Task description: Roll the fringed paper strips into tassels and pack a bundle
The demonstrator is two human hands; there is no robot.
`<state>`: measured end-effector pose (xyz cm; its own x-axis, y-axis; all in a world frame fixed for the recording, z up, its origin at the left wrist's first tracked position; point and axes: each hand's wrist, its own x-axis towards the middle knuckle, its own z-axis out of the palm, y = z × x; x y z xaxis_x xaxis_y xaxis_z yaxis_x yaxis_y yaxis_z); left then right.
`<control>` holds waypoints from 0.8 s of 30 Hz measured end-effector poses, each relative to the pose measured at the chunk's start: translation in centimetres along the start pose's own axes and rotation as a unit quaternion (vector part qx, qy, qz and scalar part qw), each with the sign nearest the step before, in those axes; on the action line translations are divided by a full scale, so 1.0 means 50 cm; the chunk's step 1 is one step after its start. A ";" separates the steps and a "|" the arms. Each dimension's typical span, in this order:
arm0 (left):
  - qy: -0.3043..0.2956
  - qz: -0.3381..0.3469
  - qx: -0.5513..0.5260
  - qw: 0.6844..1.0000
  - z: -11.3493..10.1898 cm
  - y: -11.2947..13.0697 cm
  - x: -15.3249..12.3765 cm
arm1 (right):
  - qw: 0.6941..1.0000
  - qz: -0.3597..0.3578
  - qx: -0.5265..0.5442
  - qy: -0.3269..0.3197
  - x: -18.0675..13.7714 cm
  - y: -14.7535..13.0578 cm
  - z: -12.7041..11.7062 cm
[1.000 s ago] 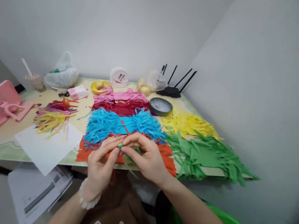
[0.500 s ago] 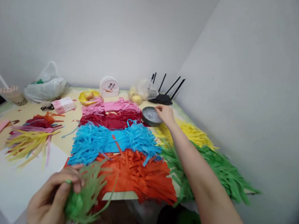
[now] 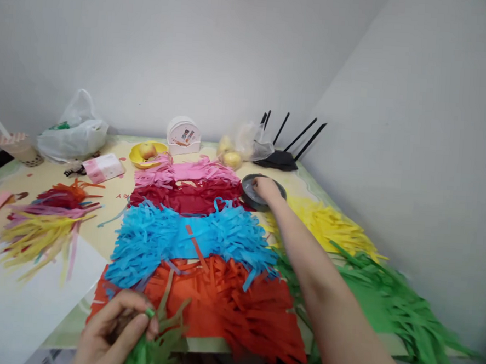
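Observation:
At the near edge of the table, my left hand [image 3: 115, 331] is closed around a green tissue paper tassel [image 3: 152, 352]. Its twisted end pokes up between thumb and fingers, and its fringe hangs to the right. My right arm stretches across the table, and my right hand [image 3: 266, 189] dips into a round dark bowl [image 3: 281, 191] with its fingers drawn together. Something clear or whitish lies in the bowl. What those fingertips hold, if anything, is hidden. Fringed tissue paper lies between the hands: orange [image 3: 206, 311], blue [image 3: 192, 236], dark red [image 3: 188, 197] and pink [image 3: 190, 171].
Yellow fringe [image 3: 331, 226] and green fringe [image 3: 376, 300] lie at right. Finished-looking mixed tassels [image 3: 47, 219] rest at left above white paper [image 3: 34, 295]. Behind are a drink cup [image 3: 20, 149], plastic bag [image 3: 75, 139], yellow bowl [image 3: 135, 156], bagged fruit [image 3: 232, 158] and black router [image 3: 277, 160].
My right hand has gone from the bowl's rim down into it. My left hand, with the green tassel, has shifted right and lower. The whole view has tilted slightly.

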<state>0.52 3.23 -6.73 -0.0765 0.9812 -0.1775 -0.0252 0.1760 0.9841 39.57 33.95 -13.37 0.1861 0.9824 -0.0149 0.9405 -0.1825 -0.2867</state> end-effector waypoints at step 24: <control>-0.016 0.227 0.046 0.973 0.083 0.017 -0.048 | 0.726 -0.213 0.641 -0.131 -0.675 -0.278 -0.077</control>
<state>4.83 1.36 -5.40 -0.0272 0.9615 0.2736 0.0936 -0.2701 0.9583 21.31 3.18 -5.21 -0.2621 0.9432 0.2042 -0.1708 0.1629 -0.9717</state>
